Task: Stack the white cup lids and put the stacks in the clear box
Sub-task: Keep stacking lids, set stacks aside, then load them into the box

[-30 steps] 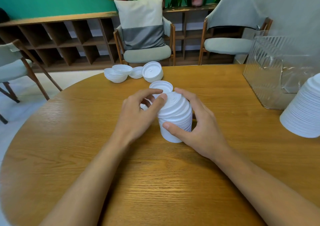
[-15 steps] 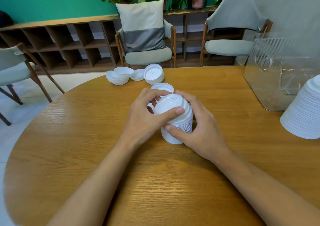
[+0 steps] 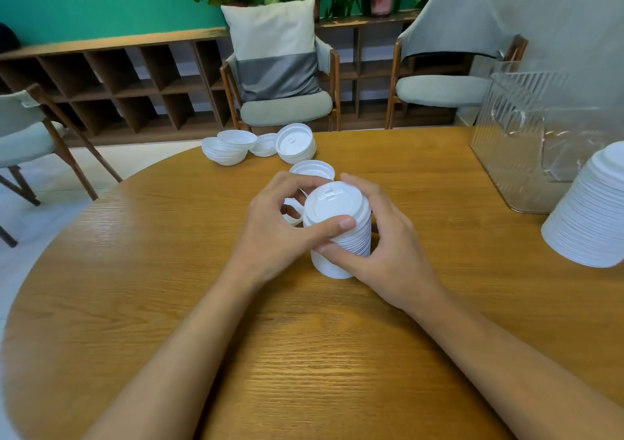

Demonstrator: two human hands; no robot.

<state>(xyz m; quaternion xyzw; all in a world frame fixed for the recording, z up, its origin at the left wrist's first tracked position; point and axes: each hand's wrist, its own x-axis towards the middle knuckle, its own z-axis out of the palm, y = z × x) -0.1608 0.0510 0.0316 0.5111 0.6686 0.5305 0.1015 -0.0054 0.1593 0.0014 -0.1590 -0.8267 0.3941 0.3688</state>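
Grips the lid stack (image 3: 332,204) with the left hand (image 3: 273,237) and right hand (image 3: 391,253), fingers curled round its sides, on the table (image 3: 304,355), well apart from the clear box (image 3: 513,135). Looks light, thin, slippery. Best to hold low, squeezing softly.

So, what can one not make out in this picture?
Head view:
- Lid stack: its sides, partly covered by the left hand and right hand that grip it.
- Tall stack: cut off by the right edge.
- Clear box: its contents, blurred behind ribbed walls.
- Lids behind the left hand's fingers: number unclear.
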